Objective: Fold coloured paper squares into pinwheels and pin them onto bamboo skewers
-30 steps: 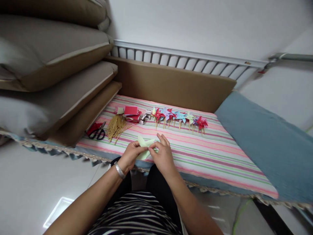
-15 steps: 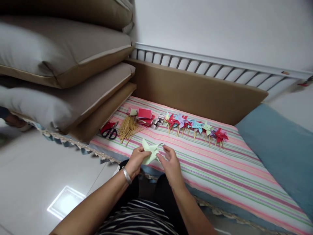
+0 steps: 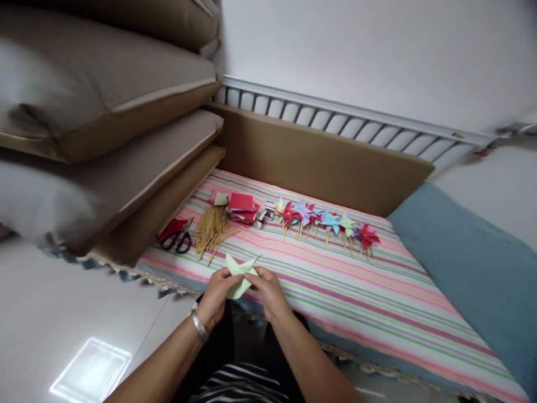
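A pale green paper pinwheel (image 3: 240, 270) with pointed, folded blades is held over the near edge of the striped cloth. My left hand (image 3: 218, 291) pinches it from the left, the thumb pressing near its middle. From the right, my right hand (image 3: 267, 286) grips it too, thumb close to the centre and fingers behind the paper. Thin wooden sticks (image 3: 212, 226) lie in a heap beyond my hands. Beside them are a stack of red and other coloured paper (image 3: 242, 202) and a pair of black-handled scissors (image 3: 178, 239).
A row of finished-looking pinwheels on sticks (image 3: 304, 211) lies at the back. Small metallic-looking pieces (image 3: 265, 211) sit beside the paper stack. Thick cushions (image 3: 126, 112) are piled at the left. A brown board (image 3: 319, 159) and a blue cushion (image 3: 465, 252) border the striped cloth (image 3: 369, 302).
My right hand has closed in on the pinwheel, its thumb and fingers now pinching the paper near the centre. My left hand keeps its hold. The whole view has shifted slightly.
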A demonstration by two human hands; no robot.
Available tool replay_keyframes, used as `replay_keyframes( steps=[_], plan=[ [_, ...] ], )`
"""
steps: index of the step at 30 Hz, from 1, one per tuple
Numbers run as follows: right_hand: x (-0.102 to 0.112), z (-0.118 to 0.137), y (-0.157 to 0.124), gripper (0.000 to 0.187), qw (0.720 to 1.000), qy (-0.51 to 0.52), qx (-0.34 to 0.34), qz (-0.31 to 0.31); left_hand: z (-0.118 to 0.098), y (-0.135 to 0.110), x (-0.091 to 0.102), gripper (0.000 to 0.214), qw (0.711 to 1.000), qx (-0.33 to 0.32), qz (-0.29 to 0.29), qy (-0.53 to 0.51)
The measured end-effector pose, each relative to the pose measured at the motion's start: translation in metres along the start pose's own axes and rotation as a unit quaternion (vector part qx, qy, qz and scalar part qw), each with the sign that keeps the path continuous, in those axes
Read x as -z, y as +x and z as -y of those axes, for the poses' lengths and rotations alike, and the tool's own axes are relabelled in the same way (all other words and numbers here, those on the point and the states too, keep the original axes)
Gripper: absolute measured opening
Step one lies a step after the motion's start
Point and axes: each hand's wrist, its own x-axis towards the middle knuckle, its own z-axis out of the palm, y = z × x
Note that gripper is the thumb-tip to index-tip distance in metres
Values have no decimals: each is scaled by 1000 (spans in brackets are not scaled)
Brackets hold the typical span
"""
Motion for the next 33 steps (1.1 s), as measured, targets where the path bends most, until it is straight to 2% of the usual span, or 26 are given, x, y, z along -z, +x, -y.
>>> replay_keyframes(
  steps=[5,8,10,14,19,26,30,33],
  plan=[
    [3,-7,22,28,997,-69,16,26,-5,14,13,27,999,8,-26,16],
    [22,-8,59,34,991,-135,18,14,-11,20,27,27,998,18,-57,10],
    [40,-6,93,32,980,-193,27,-33,-13,23,38,24,996,32,-81,8],
    [69,0,163,28,940,-320,38,-113,-6,26,55,22,995,57,-81,9],
    [71,1,218,31,882,-451,37,-132,3,28,63,22,993,94,-72,18],
    [69,-7,243,31,832,-537,2,-138,-1,36,60,23,990,100,-93,20],
    [73,-6,238,27,813,-571,-3,-113,-1,36,52,23,990,106,-91,14],
    [74,-7,224,28,798,-595,11,-91,-1,34,48,22,991,103,-88,16]
  ],
)
